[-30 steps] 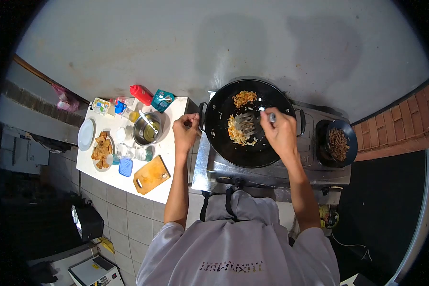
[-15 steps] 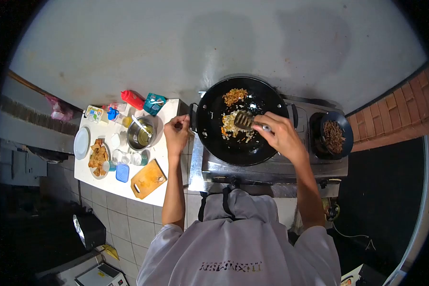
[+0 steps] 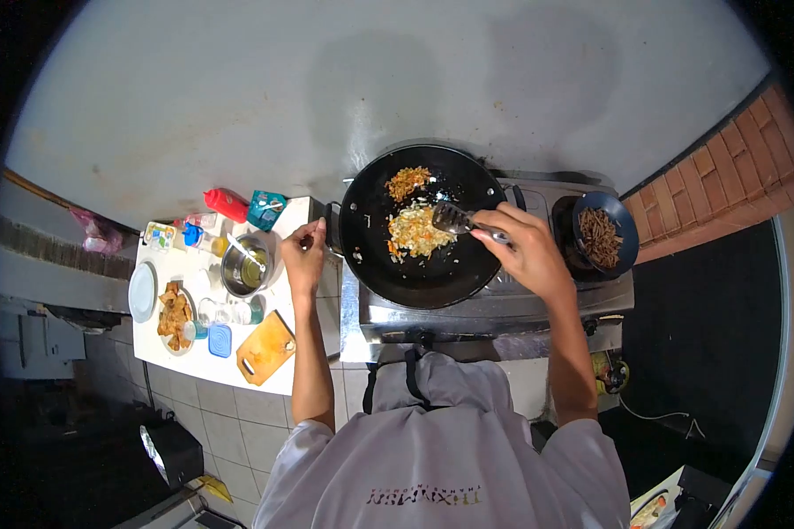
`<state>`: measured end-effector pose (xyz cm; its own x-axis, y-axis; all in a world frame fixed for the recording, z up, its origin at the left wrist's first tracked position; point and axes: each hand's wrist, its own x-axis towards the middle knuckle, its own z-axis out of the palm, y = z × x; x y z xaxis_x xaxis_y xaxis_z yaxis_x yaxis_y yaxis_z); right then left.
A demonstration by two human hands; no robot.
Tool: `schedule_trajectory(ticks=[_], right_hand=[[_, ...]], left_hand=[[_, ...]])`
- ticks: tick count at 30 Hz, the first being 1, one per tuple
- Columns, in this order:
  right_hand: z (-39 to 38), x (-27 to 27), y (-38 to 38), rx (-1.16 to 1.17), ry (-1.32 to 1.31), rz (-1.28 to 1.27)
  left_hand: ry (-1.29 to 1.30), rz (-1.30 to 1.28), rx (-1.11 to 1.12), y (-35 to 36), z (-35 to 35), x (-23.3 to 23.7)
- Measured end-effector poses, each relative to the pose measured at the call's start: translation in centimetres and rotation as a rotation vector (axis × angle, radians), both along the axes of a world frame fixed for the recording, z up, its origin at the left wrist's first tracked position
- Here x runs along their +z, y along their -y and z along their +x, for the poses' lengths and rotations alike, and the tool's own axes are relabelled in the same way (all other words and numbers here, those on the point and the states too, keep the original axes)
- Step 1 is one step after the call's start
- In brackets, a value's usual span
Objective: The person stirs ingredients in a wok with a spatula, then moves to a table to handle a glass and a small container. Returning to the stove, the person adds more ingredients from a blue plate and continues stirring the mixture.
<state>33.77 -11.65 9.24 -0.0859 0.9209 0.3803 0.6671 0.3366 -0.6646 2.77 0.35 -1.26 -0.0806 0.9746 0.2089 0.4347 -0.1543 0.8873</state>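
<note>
My right hand [image 3: 525, 245] grips a slotted spatula [image 3: 453, 218] by its handle, the head resting at the right edge of a pale chopped mix with orange bits [image 3: 419, 234] in a large black wok [image 3: 419, 286]. Behind that mix, a smaller browned heap [image 3: 408, 183] sits apart in the same wok. My left hand [image 3: 303, 257] is just beside the wok's left handle [image 3: 333, 227], fingers curled together. Whether they touch the handle or pinch something small cannot be made out.
A smaller dark pan of brown strips [image 3: 601, 236] stands on the stove [image 3: 388, 322] to the right. On the white table [image 3: 278, 381] at left are a steel bowl [image 3: 243, 266], a cutting board [image 3: 265, 347], a plate of fried pieces [image 3: 175, 315] and a red bottle [image 3: 226, 204].
The spatula has drawn back to the right edge of the pale mix, which is now gathered more closely. The whole view has shifted slightly; my left hand stays by the wok handle.
</note>
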Motion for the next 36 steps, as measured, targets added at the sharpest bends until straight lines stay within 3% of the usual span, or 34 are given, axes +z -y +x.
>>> schedule_trajectory(ticks=[4,8,12,16,20,22,24,28,32,36], right_hand=[[-0.8,0.6,1.5,0.151,0.013,-0.032],[-2.2,-2.8,1.2,0.200,-0.001,0.029],[-2.2,-1.8,0.4,0.038,-0.016,0.025],[-4.6,-1.9,0.0,0.029,-0.204,0.116],[-6.1,-3.0,-1.8,-0.025,-0.162,0.099],[-5.1,-3.1,-3.4,-0.223,-0.060,-0.025],[-3.9,-3.0,-4.5,-0.315,-0.062,0.137],[-4.3,-1.2,-4.2,-0.308,-0.115,0.108],[-5.4,-3.4,-5.5,-0.121,-0.129,0.016],[-5.1,-2.3,-6.5,-0.173,0.027,0.174]], left_hand=[[-0.016,-0.016,0.057,-0.2,0.2,-0.3],[-0.020,0.023,0.059,0.2,0.7,0.3],[-0.039,0.030,0.046,0.2,0.4,0.2],[-0.031,0.024,0.049,0.2,0.6,0.2],[-0.043,0.013,0.069,0.2,0.7,0.6],[-0.046,0.010,0.085,0.3,0.8,0.5],[-0.037,0.010,0.069,-0.2,0.7,-0.2],[-0.010,-0.006,0.079,-0.1,0.6,-0.9],[0.035,0.019,0.065,-0.3,0.5,-1.2],[-0.009,-0.006,0.060,-0.2,0.3,-0.8]])
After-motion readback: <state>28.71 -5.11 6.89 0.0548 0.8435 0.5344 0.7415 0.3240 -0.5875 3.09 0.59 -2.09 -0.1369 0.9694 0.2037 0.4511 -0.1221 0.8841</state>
